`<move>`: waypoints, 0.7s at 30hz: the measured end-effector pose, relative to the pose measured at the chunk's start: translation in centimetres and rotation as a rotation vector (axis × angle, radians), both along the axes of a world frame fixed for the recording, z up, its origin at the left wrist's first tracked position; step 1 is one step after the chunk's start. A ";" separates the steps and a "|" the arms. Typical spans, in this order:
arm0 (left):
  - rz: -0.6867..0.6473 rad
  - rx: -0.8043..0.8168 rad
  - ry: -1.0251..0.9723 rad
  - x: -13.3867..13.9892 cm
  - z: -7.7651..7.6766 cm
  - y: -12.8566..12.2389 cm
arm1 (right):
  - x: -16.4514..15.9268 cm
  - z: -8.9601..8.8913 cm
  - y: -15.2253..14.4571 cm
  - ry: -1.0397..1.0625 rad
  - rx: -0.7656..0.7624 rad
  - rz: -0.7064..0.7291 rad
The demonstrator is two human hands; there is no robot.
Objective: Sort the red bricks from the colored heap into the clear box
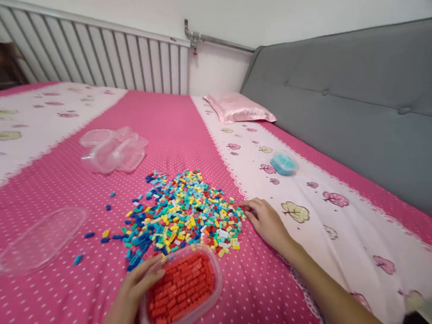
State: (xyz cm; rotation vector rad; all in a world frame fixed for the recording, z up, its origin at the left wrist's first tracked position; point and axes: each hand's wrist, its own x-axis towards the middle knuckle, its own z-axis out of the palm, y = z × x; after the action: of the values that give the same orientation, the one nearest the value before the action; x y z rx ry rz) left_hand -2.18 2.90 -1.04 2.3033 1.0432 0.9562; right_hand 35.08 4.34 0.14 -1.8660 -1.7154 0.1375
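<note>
My left hand (136, 290) grips the left side of a clear plastic container (219, 277), its thumb over the rim. Neat rows of small red toy bricks (183, 288) fill this container, which is tilted towards me. Just beyond it a loose pile of multicoloured toy bricks (190, 209) is spread on the bed. At the pile's right edge, my right hand (264, 221) rests low with its fingers curled together and their tips at the outermost bricks. Whatever those fingertips may hold is too small to make out.
Stacked clear containers (114, 150) lie at the back left, and a clear lid (43, 240) lies at the left. A lidded container of blue pieces (283, 163) stands to the right. Several stray bricks (89, 235) lie left of the pile. A pink pillow (239, 108) is by the grey headboard (364, 88).
</note>
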 end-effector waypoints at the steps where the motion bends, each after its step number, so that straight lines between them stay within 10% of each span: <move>1: -0.018 0.001 0.009 0.0 0.2 -0.1 | -0.1 -0.1 0.0 0.008 0.009 0.002; 21: -0.182 -0.093 0.000 0.0 -0.3 -0.8 | -1.3 -0.7 1.3 0.081 0.094 0.018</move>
State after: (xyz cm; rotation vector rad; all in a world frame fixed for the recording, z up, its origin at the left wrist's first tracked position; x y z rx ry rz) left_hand -2.20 2.14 -1.37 2.2753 0.8418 0.8184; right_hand 33.80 5.60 -0.60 -1.7536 -1.6561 0.1352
